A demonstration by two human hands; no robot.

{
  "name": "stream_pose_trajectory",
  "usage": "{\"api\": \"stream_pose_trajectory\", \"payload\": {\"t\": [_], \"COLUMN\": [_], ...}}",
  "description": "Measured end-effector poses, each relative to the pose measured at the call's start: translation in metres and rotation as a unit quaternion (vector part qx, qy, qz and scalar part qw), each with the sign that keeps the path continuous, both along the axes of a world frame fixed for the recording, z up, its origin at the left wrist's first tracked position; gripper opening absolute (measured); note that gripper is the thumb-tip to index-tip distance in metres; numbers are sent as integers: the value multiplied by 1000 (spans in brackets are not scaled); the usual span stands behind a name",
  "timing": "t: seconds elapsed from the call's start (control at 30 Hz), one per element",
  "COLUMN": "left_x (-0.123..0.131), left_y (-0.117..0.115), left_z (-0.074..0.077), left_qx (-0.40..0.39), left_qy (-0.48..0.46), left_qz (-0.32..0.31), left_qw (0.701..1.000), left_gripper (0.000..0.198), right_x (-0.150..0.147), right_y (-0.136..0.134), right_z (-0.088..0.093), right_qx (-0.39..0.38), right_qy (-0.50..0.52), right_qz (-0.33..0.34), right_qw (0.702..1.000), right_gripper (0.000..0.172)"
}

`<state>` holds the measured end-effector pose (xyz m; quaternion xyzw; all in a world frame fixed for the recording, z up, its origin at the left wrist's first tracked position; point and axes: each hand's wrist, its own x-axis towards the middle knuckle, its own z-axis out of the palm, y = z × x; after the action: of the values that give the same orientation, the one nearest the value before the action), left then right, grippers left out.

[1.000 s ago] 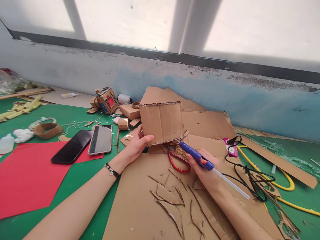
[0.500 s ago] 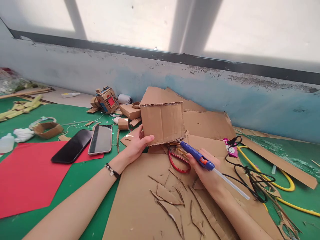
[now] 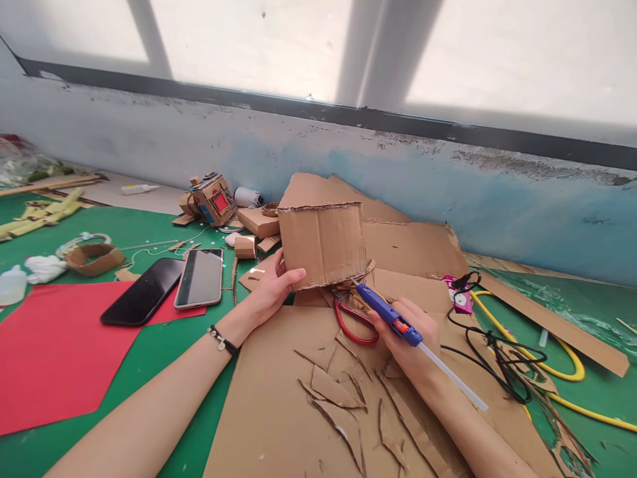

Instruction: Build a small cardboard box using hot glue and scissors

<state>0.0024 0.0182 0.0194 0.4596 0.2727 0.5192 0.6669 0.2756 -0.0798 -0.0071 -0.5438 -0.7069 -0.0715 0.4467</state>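
Observation:
My left hand [image 3: 273,285] grips the lower left edge of an upright cardboard box piece [image 3: 322,242], thumb on its front face. A blue hot glue gun [image 3: 388,313] with a clear glue stick sticking out behind is held in my right hand [image 3: 411,338]. The gun's nozzle touches the box's lower right corner. Red-handled scissors [image 3: 354,322] lie on the cardboard just below the box, between my hands.
Large cardboard sheets [image 3: 279,398] with cut strips cover the green table [image 3: 164,345]. Two phones [image 3: 169,285] lie on red paper [image 3: 54,345] at the left. A black cord [image 3: 492,345] and yellow tube [image 3: 562,352] run at the right. A small cardboard model [image 3: 212,198] stands by the wall.
My right hand and the glue gun shifted slightly left and down along the box's lower edge. My left hand still holds the box in place.

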Motion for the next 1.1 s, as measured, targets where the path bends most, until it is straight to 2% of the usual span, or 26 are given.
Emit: {"api": "stream_pose_trajectory", "payload": {"t": [0.23,0.4,0.6,0.77,1.1], "left_x": [0,-1,-1,0,2], "left_y": [1,1,2,1,0], "left_z": [-1,-3,-3,-2,-1], "left_qx": [-6,-17,-15,-16,5], "left_qy": [-4,-12,-17,-14,1], "left_qz": [0,-5,-7,-5,-6], "left_qw": [1000,1000,1000,1000,1000], "left_gripper": [85,81,78,74,74], "right_x": [4,3,1,-4,7], "right_y": [-2,-3,-5,-8,-6], "right_z": [4,7,10,14,7], "right_qx": [13,-1,-12,-28,-40], "right_qy": [5,23,58,109,60], "right_qz": [57,27,22,0,39], "right_qw": [998,999,998,994,997], "right_gripper": [26,17,16,26,35]}}
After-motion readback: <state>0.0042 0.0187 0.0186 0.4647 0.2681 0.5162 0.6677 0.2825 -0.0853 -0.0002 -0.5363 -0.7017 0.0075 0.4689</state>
